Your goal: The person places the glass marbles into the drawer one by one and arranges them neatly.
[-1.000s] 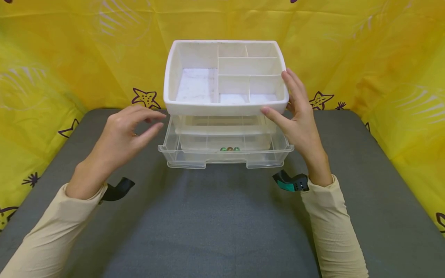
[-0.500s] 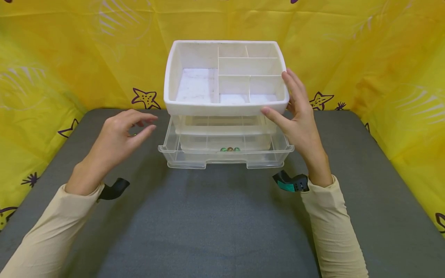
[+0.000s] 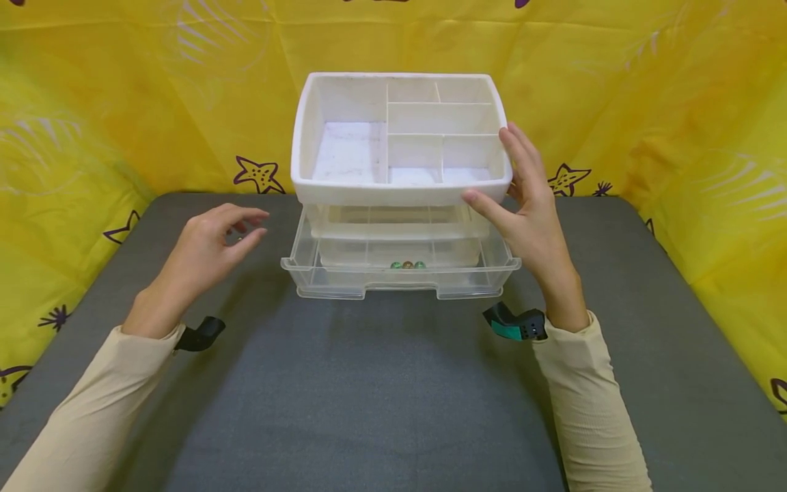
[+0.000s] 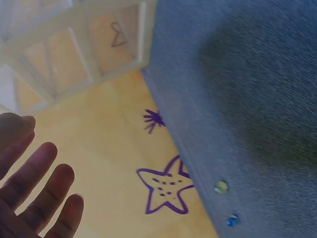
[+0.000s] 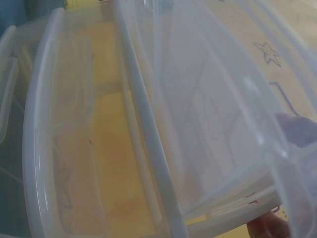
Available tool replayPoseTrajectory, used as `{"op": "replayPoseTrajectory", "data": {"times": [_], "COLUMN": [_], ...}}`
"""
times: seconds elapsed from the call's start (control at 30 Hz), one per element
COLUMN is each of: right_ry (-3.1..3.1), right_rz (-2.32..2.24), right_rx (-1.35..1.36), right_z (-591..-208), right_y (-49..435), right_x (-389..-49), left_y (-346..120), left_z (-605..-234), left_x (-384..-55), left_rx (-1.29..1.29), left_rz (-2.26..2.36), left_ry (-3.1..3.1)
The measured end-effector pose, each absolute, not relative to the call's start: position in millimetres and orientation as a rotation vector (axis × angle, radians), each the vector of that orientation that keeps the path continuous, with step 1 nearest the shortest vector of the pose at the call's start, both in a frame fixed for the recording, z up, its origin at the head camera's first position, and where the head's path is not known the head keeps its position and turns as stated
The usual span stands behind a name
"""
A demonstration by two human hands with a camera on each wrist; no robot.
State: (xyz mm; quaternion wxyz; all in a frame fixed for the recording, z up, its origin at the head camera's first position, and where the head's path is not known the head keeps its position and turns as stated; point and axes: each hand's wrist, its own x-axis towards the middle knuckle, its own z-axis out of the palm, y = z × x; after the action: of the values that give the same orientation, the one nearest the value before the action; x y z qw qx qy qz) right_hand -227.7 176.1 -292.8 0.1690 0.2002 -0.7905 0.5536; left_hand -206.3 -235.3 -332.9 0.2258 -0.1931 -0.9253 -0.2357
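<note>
A white drawer organizer (image 3: pixel 381 195) stands at the back middle, its top divided into compartments. Its lowest clear drawer (image 3: pixel 332 281) is pulled out towards the front, with two green marbles and a brown marble (image 3: pixel 408 265) showing in it. My right hand (image 3: pixel 531 208) holds the organizer's right front corner, thumb on the front and fingers along the side. To the left, my left hand (image 3: pixel 205 249) hovers apart from the organizer, fingers relaxed and holding nothing. In the left wrist view, a yellow-green marble (image 4: pixel 221 187) and a blue marble (image 4: pixel 232 220) lie on the table; the left hand mostly hides them from the head view.
A dark grey cloth (image 3: pixel 393 383) covers the table. Yellow fabric (image 3: pixel 203 102) with starfish drawings closes off the back and both sides. Each wrist wears a dark camera mount, such as the one at the right cuff (image 3: pixel 516 323).
My left hand has drawn back to the left, away from the organizer's side. The right hand stays on the corner, and the marbles in the drawer have not moved.
</note>
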Motion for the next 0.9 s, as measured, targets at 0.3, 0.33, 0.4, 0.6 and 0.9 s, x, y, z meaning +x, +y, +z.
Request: {"op": "replayPoseTrajectory", "data": {"times": [0.3,0.33,0.4,0.6,0.9], "right_ry": [-2.245,-2.247,-2.248,-2.244,-2.228], "right_rz": [1.567,1.565,1.561,1.562,1.588], "right_rx": [0.572,0.571,0.569,0.573,0.588], "right_z": [-292.7,-292.7,-292.9,-293.6,-293.7], "right_y": [176.0,176.0,176.1,176.5,176.0], "right_x": [-227.8,-227.7,-227.7,-227.8,-228.3], "left_y": [-247.2,-248.6,-250.9,-256.0,-263.3], "left_z": [-342.8,-343.9,-346.0,-353.3,-360.7], "left_x": [-209.6,-210.4,-212.0,-217.3,-223.3], "left_rx": [-0.512,-0.512,-0.507,-0.481,-0.436], "left_rz": [-0.630,-0.630,-0.632,-0.628,-0.561], "left_ry": [-2.598,-2.602,-2.615,-2.658,-2.768]}}
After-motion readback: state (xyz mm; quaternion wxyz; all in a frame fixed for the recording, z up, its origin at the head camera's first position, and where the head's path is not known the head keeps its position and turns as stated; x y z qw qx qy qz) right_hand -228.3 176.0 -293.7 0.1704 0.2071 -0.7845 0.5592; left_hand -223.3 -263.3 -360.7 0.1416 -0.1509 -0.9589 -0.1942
